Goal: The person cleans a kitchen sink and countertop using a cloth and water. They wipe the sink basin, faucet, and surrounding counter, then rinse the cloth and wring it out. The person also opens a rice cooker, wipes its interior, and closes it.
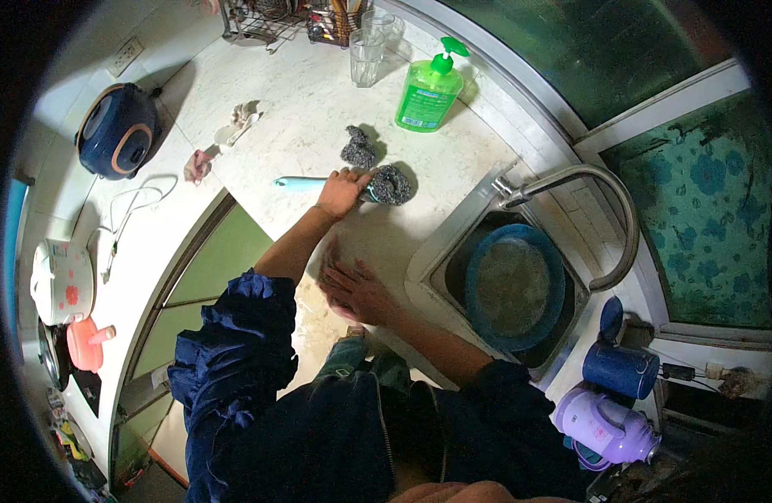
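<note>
A light-blue handle (298,183) runs under my left hand (343,193), which grips it against the white counter. At its right end sits a grey steel-wool scourer (391,185). A second steel-wool scourer (358,148) lies just beyond my fingers. Nearer to me, at the counter's front edge, is my right hand (354,290). It is blurred, its fingers are slightly spread, and nothing shows in it. Farther back stands a green pump bottle (429,97) bearing writing.
To the right, a blue basin (473,295) of cloudy liquid sits in the sink (436,267) beside a curved tap (628,220). Glasses (366,60) stand behind. A rice cooker (117,132) is at left; a purple thermos (603,424) lies lower right.
</note>
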`<state>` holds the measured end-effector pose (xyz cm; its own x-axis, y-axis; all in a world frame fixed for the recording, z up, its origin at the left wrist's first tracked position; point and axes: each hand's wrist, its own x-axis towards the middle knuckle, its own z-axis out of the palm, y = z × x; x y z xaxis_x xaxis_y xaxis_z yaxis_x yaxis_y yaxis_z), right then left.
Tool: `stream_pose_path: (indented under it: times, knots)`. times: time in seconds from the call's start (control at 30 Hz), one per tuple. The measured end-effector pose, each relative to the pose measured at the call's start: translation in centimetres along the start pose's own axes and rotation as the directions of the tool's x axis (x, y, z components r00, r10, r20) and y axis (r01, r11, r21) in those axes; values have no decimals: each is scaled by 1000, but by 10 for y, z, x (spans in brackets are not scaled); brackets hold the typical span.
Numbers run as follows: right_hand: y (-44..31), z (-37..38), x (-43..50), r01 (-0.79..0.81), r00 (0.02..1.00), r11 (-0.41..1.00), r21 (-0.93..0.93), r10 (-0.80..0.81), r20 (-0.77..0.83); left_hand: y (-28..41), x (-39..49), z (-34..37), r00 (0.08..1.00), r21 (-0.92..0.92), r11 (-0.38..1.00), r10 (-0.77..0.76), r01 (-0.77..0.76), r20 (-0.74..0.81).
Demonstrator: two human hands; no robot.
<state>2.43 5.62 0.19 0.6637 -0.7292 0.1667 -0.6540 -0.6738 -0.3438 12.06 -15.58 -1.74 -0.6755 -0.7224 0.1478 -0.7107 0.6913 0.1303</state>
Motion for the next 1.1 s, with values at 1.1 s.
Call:
stream_pose_path:
  times: [1.1]
  knots:
    - [115,-1,185,-127,991,986,-110,121,-60,-81,-97,-48,604,-516,712,-692,477,-396]
